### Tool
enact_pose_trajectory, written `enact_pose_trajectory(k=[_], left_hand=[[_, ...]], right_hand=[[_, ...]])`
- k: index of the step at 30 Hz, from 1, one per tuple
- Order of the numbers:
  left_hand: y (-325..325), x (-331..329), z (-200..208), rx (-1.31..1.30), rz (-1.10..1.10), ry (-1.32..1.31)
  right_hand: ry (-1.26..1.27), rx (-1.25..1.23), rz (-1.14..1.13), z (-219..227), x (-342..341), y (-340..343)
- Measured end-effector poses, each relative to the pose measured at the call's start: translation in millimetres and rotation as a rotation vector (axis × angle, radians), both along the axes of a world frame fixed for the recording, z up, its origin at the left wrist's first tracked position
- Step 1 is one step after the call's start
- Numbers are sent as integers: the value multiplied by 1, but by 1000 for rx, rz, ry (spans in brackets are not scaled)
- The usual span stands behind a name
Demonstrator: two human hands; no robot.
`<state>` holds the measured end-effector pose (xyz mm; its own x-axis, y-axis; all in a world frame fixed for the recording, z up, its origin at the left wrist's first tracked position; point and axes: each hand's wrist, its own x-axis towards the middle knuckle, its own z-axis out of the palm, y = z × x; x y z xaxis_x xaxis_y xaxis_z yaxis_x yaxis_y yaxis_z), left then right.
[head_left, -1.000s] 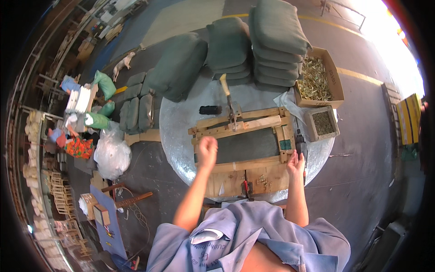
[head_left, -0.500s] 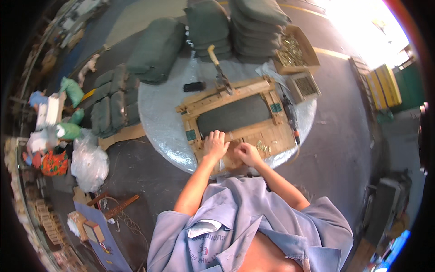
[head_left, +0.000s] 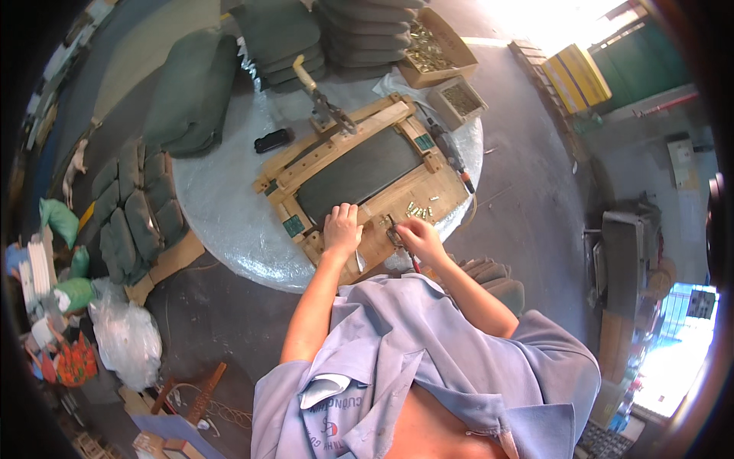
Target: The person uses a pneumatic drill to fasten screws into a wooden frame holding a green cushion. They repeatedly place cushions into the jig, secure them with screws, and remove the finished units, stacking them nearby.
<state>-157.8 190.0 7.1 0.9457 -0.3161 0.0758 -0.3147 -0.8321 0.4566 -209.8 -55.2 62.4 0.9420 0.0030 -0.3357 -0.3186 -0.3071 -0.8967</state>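
Note:
A wooden jig (head_left: 336, 154) lies on the round table, framing a dark green pad (head_left: 359, 176). My left hand (head_left: 342, 229) rests on the jig's near edge, fingers laid flat over the wood and the pad's border. Just right of it, my right hand (head_left: 420, 239) is closed round a small dark tool (head_left: 394, 234). A red part of it shows below the hand; its exact kind is unclear. Several loose brass fittings (head_left: 417, 211) lie on the jig's board beyond my right fingers. A clamp with a yellow handle (head_left: 304, 73) stands on the jig's far side.
A power tool with an orange tip (head_left: 453, 157) lies along the jig's right side. Behind are a small box (head_left: 457, 102), a carton of brass pieces (head_left: 437, 53) and stacked green pads (head_left: 279, 38). A black case (head_left: 274, 140) lies on the plastic-wrapped table (head_left: 218, 206).
The view has turned and shifted, so the table sits further left. My right hand has moved toward the brass fittings, and a dark tool with a red part now shows in it. My left hand stays on the jig.

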Motion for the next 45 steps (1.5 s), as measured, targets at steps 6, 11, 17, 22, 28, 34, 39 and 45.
enact_pose_trajectory(k=[6, 11, 17, 22, 28, 34, 39, 45], left_hand=[[1, -7, -4, -42, -52, 29], [12, 41, 43, -87, 79, -245], [43, 154, 83, 176, 187, -68], [65, 194, 66, 185, 73, 34], [73, 207, 138, 95, 170, -118], [85, 198, 123, 40, 207, -28], [101, 136, 125, 44, 263, -43], [122, 63, 126, -50, 434, -65]], right_hand=[[255, 501, -404, -4, 94, 45], [462, 694, -889, -28, 145, 51], [577, 738, -881, -38, 200, 73], [562, 521, -1000, -124, 225, 75], [423, 422, -1162, -76, 191, 81], [168, 491, -1096, -36, 179, 90], [117, 344, -803, 27, 204, 97], [-18, 79, -779, -14, 168, 60]])
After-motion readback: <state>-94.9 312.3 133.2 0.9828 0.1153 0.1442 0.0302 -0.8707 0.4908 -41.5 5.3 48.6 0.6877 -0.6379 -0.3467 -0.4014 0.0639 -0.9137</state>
